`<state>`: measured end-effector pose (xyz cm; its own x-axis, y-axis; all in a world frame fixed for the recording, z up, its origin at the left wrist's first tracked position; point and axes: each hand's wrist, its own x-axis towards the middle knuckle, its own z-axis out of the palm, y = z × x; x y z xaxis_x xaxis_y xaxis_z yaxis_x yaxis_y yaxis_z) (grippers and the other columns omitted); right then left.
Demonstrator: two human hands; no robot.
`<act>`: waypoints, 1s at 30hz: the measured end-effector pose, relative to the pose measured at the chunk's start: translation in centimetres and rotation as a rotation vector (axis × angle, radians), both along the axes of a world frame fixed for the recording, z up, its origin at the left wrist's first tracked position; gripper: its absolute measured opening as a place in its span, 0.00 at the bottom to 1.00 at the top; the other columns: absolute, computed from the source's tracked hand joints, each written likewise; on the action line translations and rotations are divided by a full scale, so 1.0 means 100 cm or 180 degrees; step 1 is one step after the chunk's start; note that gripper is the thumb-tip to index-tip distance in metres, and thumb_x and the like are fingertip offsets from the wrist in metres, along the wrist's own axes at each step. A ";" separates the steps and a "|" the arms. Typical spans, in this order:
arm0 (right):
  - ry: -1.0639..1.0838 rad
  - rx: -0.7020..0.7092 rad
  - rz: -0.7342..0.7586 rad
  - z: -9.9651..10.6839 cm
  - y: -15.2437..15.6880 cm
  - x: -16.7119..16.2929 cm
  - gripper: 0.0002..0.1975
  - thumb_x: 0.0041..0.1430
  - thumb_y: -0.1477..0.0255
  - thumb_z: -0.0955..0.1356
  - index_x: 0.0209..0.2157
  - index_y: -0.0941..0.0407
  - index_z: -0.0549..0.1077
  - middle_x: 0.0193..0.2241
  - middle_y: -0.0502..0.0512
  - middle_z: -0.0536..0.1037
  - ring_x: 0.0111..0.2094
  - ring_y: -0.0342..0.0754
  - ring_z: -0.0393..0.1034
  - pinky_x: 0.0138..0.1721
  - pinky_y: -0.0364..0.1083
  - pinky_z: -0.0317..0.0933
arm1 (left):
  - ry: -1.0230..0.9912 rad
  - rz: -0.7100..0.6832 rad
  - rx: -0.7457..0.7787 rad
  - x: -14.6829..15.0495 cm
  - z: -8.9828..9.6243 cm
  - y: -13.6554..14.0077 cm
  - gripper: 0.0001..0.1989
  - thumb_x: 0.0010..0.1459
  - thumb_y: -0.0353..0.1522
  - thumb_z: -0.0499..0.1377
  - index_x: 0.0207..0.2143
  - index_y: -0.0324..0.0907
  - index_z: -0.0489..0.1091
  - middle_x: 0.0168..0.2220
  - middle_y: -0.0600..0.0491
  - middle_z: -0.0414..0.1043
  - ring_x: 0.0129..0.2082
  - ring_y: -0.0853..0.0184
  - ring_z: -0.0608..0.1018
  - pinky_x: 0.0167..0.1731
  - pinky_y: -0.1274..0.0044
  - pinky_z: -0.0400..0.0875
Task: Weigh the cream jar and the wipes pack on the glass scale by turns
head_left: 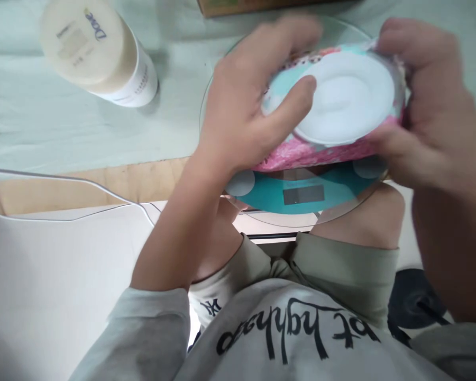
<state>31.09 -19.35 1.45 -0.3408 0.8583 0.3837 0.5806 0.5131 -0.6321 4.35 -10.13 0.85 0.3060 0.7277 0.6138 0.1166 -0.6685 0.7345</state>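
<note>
A pack of wet wipes [321,156] with a pink and teal wrapper and a white oval lid is held between both hands. My left hand [246,106] grips its left end, the thumb lying over the lid's edge. Around the right end my right hand [428,95] is closed, slightly blurred. The lid is down. Beneath the pack lies a round glass scale [269,196] with a teal band and a small grey display. Much of the scale is hidden by the pack and hands, and its near side reaches past the table edge.
A white Dove bottle [143,79] with a wide cream cap stands at the left on the pale green cloth [16,116]. A cardboard box edge [238,6] shows at the back. White cable [83,182] hangs across the wooden table edge [150,182] at left.
</note>
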 end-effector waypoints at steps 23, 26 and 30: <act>-0.0235 0.0435 -0.0495 -0.037 0.004 -0.009 0.38 0.75 0.38 0.58 0.74 0.46 0.63 0.72 0.57 0.65 0.76 0.48 0.62 0.82 0.55 0.64 | -0.0626 -0.0531 -0.1101 0.014 -0.042 0.037 0.06 0.59 0.34 0.70 0.28 0.46 0.79 0.26 0.50 0.69 0.30 0.60 0.68 0.38 0.65 0.66; -0.0338 0.0367 -0.0464 -0.028 0.002 -0.005 0.40 0.74 0.37 0.59 0.74 0.47 0.63 0.72 0.57 0.65 0.77 0.50 0.63 0.81 0.56 0.66 | -0.0614 -0.0566 -0.1140 0.013 -0.041 0.039 0.07 0.58 0.37 0.70 0.28 0.47 0.80 0.25 0.50 0.66 0.28 0.60 0.66 0.38 0.64 0.66; -0.0462 0.0300 -0.0305 0.015 0.007 -0.010 0.36 0.74 0.42 0.66 0.70 0.53 0.69 0.70 0.59 0.69 0.76 0.50 0.65 0.80 0.53 0.68 | -0.0652 -0.0552 -0.1176 0.011 -0.034 0.035 0.06 0.56 0.37 0.66 0.27 0.48 0.81 0.24 0.51 0.65 0.28 0.60 0.66 0.39 0.65 0.65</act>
